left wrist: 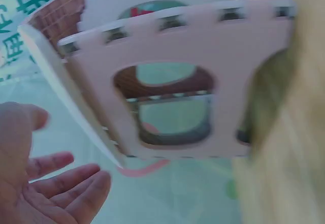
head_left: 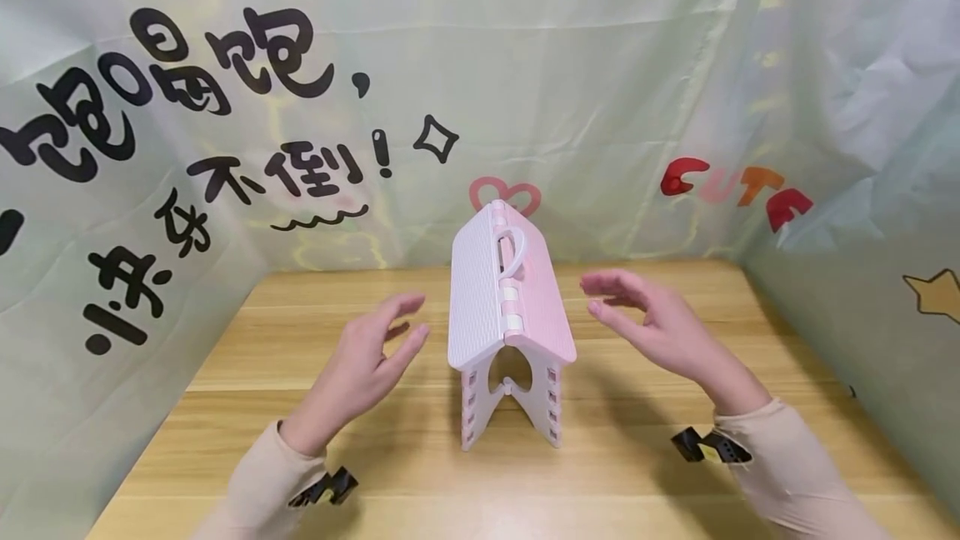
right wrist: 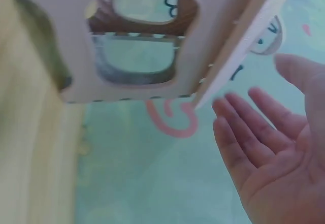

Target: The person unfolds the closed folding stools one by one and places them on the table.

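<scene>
A pink and white plastic folding stool (head_left: pixel 476 298) stands half folded on the wooden table, its hinged top bent into a roof-like ridge. A white loop handle (head_left: pixel 516 254) sticks up along that ridge. To the stool's left hovers my left hand (head_left: pixel 367 361), fingers relaxed and apart from it. My right hand (head_left: pixel 663 327) is held in the air on the other side, also not touching. In the left wrist view, the fingers (left wrist: pixel 63 181) are loosely spread beside the white top panel. The right wrist view shows the open palm (right wrist: pixel 284 178) near the stool's edge.
The wooden table (head_left: pixel 300 307) extends around the stool. Printed cloth walls (head_left: pixel 600 107) with writing and drawings enclose its back and both sides. Small black devices (head_left: pixel 330 486) are strapped at both wrists.
</scene>
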A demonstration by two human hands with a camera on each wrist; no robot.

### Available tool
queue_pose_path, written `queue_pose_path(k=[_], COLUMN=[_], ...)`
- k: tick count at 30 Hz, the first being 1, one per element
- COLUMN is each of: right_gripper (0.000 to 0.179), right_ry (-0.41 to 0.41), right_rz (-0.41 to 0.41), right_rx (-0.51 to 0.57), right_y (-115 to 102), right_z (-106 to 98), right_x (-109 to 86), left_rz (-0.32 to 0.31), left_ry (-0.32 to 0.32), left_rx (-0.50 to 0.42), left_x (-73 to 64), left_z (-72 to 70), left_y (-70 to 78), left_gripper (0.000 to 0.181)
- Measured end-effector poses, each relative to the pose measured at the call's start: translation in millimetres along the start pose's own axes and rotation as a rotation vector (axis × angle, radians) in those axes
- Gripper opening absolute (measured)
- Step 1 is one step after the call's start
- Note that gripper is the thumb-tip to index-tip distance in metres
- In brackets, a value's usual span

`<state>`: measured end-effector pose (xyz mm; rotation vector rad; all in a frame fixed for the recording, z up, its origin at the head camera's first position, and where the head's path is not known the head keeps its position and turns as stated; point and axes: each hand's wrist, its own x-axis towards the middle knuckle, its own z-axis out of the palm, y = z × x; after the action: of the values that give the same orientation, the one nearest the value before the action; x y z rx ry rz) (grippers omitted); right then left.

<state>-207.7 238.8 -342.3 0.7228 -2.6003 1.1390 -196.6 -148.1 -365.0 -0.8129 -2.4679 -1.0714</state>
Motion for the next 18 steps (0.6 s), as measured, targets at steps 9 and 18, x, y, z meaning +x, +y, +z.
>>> queue_pose_path(k=[9,18], right_gripper=[0.083,0.103], right_ry=[-0.058,-0.187], right_rz=[-0.017,-0.091], right_rx=[-0.066,-0.063], right_y=[-24.6,-29.8], right_z=[6.5,23.8], right_x=[28.9,45.8], left_rz=[-0.036,-0.039], left_ry=[-0.111,-0.221], left_rx=[-0.009,-0.092], left_x=[41.9,57.2], left_z=[9.0,24.7], left_y=[16.3,14.0], left_gripper=[0.097,0.117])
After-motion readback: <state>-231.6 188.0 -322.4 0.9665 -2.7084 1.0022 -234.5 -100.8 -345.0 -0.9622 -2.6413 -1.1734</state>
